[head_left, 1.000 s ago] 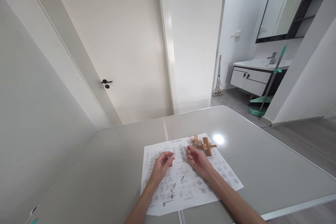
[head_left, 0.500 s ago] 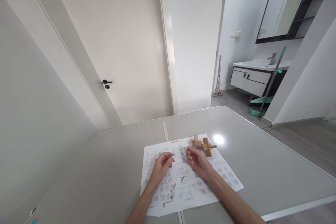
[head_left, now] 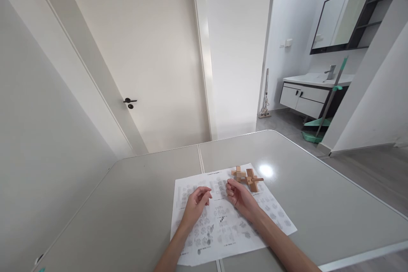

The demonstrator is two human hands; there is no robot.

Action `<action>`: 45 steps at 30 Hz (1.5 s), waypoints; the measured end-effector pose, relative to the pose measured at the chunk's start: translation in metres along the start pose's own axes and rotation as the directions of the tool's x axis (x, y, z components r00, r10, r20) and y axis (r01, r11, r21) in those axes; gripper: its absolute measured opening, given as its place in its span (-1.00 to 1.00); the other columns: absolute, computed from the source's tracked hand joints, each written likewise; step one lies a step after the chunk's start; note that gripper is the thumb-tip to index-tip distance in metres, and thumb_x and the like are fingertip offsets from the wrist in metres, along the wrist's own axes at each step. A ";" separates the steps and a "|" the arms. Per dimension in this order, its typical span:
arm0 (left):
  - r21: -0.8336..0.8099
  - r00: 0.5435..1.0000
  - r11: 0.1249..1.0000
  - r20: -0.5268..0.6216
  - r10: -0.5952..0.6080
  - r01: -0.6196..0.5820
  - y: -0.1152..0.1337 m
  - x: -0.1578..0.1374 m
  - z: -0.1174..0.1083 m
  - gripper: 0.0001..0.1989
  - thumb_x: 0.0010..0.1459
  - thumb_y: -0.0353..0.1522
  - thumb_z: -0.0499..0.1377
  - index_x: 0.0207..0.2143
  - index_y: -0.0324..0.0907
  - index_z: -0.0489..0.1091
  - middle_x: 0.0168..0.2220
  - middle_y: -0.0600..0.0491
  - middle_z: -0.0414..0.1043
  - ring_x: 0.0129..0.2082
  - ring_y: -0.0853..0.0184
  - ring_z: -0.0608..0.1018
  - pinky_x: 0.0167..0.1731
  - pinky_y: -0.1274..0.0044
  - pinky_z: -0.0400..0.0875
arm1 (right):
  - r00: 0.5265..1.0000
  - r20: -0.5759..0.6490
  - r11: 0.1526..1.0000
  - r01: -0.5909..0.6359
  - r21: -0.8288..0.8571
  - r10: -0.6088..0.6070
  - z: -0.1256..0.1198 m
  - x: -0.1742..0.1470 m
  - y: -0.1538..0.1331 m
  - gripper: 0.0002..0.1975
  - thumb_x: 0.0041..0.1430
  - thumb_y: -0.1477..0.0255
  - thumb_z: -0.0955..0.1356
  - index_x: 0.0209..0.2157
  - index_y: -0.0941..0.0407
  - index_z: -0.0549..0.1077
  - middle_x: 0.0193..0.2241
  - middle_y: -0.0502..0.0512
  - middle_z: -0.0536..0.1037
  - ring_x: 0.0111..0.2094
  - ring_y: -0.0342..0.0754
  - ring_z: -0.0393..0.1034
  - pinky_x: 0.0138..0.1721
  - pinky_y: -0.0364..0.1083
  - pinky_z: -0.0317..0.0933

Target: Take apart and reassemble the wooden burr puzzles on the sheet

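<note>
Curling loosely above the left half of a printed sheet (head_left: 250,243), the left hand (head_left: 195,206) keeps a small gap between its thumb and index finger, and nothing shows in its grasp. Opposite it, the right hand (head_left: 241,199) has its fingers bent inward toward the palm; whether anything is pinched between the fingertips I cannot tell. Bare space on the sheet separates the two hands, and their fingertips point toward each other.

Just beyond the right hand, near the sheet's far right corner, sit two groups of wooden puzzle blocks: a paler cross-shaped cluster (head_left: 238,173) and, close on its right, a browner cluster (head_left: 252,179) with one bar jutting out to the right. Small gray figures in rows cover much of the paper, with short lines of text too blurred to read.

Beneath the sheet, the gray counter (head_left: 127,208) has a pale seam (head_left: 200,159) running under the paper, and a bright light spot (head_left: 266,171) shines just right of the blocks. Past the far edge stands a cream door (head_left: 159,59) with a black handle (head_left: 130,100). Further right, a mop (head_left: 267,89) leans upright by the wall, near a white vanity (head_left: 299,98) with a faucet (head_left: 330,72), a mirror (head_left: 344,17) above, and a green dustpan (head_left: 312,137) on the floor.
</note>
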State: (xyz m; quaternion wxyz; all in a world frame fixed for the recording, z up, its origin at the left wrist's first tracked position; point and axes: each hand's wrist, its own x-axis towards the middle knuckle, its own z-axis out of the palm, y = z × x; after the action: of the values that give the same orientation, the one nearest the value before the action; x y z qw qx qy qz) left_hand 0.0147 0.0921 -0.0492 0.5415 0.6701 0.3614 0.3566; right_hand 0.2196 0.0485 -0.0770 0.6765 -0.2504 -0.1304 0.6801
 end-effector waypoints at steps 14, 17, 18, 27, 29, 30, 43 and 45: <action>0.009 1.000 1.000 0.011 -0.006 0.006 -0.004 0.002 0.000 -0.64 0.25 -0.07 0.19 -0.17 -0.18 0.48 -0.34 0.03 0.48 -0.45 0.38 0.41 -0.33 0.51 0.38 | 1.000 0.006 1.000 0.002 -0.011 -0.002 -0.003 0.002 0.002 -0.70 0.03 0.38 0.58 -0.45 0.14 0.41 -0.53 -0.09 0.37 -0.59 -0.27 0.16 -0.65 -0.28 0.09; 0.005 1.000 1.000 0.007 -0.001 0.001 -0.004 0.002 0.000 -0.64 0.24 -0.06 0.20 -0.17 -0.18 0.48 -0.35 0.04 0.48 -0.46 0.38 0.41 -0.34 0.51 0.38 | 1.000 0.004 1.000 0.002 -0.010 -0.002 -0.002 0.001 0.002 -0.70 0.03 0.38 0.58 -0.46 0.13 0.40 -0.53 -0.09 0.37 -0.59 -0.27 0.15 -0.65 -0.28 0.09; 0.006 1.000 1.000 0.003 0.001 -0.001 -0.004 0.002 0.000 -0.64 0.24 -0.06 0.20 -0.18 -0.17 0.48 -0.35 0.04 0.48 -0.46 0.38 0.41 -0.34 0.51 0.38 | 1.000 0.004 1.000 0.002 -0.010 -0.002 -0.002 0.001 0.002 -0.70 0.04 0.38 0.58 -0.46 0.13 0.40 -0.54 -0.09 0.37 -0.60 -0.27 0.15 -0.65 -0.27 0.09; 0.009 1.000 1.000 0.006 0.018 -0.018 -0.004 0.002 -0.001 -0.65 0.25 -0.07 0.18 -0.20 -0.17 0.49 -0.35 0.04 0.48 -0.47 0.39 0.42 -0.35 0.51 0.38 | 1.000 -0.005 1.000 0.003 -0.013 -0.003 0.001 0.000 0.000 -0.69 0.01 0.39 0.58 -0.46 0.11 0.39 -0.54 -0.09 0.38 -0.59 -0.25 0.16 -0.65 -0.26 0.11; 0.004 1.000 1.000 0.007 0.014 -0.014 -0.005 0.002 -0.001 -0.66 0.26 -0.08 0.18 -0.20 -0.18 0.49 -0.35 0.04 0.48 -0.46 0.39 0.42 -0.35 0.51 0.37 | 1.000 -0.005 1.000 0.001 -0.011 -0.001 0.002 0.000 0.000 -0.69 0.01 0.39 0.58 -0.46 0.11 0.38 -0.54 -0.09 0.37 -0.60 -0.25 0.15 -0.65 -0.26 0.10; 0.002 1.000 1.000 0.005 0.014 -0.014 -0.005 0.002 0.000 -0.66 0.26 -0.08 0.18 -0.19 -0.18 0.49 -0.36 0.04 0.48 -0.46 0.39 0.42 -0.35 0.51 0.37 | 1.000 -0.005 1.000 0.001 -0.010 -0.001 0.002 -0.001 0.000 -0.70 0.02 0.39 0.58 -0.46 0.11 0.39 -0.54 -0.09 0.37 -0.60 -0.25 0.16 -0.65 -0.26 0.10; 0.006 1.000 1.000 0.005 0.019 -0.019 -0.005 0.003 0.000 -0.66 0.26 -0.08 0.19 -0.21 -0.17 0.49 -0.36 0.05 0.49 -0.48 0.39 0.42 -0.36 0.52 0.38 | 1.000 -0.021 1.000 -0.019 0.022 0.020 -0.001 0.003 0.002 -0.71 0.06 0.38 0.56 -0.46 0.11 0.38 -0.58 -0.11 0.34 -0.62 -0.25 0.16 -0.66 -0.25 0.09; 0.005 1.000 1.000 -0.002 0.018 -0.018 -0.005 0.003 0.000 -0.66 0.26 -0.07 0.18 -0.21 -0.17 0.49 -0.36 0.05 0.49 -0.48 0.39 0.42 -0.37 0.52 0.38 | 1.000 -0.018 0.999 -0.024 0.031 0.025 -0.001 0.002 0.002 -0.69 0.07 0.36 0.56 -0.47 0.12 0.37 -0.60 -0.13 0.29 -0.63 -0.25 0.13 -0.67 -0.25 0.08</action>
State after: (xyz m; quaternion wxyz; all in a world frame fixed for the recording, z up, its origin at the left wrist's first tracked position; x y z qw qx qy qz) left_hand 0.0156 0.0956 -0.0538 0.5362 0.6743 0.3569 0.3612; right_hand 0.2187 0.0507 -0.0793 0.6731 -0.2478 -0.1106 0.6880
